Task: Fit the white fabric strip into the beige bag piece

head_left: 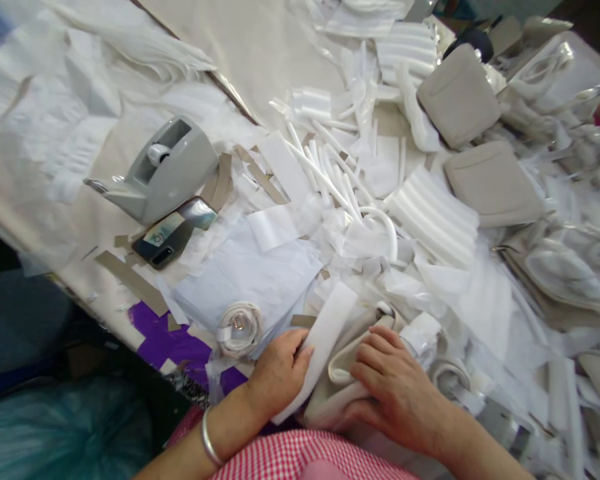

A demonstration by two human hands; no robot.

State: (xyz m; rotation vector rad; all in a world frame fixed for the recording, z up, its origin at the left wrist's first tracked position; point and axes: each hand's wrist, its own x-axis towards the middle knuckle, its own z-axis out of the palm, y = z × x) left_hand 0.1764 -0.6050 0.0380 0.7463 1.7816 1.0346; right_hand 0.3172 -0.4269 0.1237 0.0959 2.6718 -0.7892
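My left hand pinches a long white strip that slants up from the table's near edge. My right hand lies curled over a cream-coloured bag piece in front of me, its fingers pressing the material down. The two hands are close together, with the strip between them. A roll of white tape lies just left of my left hand. A silver bangle circles my left wrist.
A grey tape dispenser and a phone sit at the left. White foam strips and tubes litter the middle. Beige padded bag pieces lie at the right. Purple tape marks the table edge.
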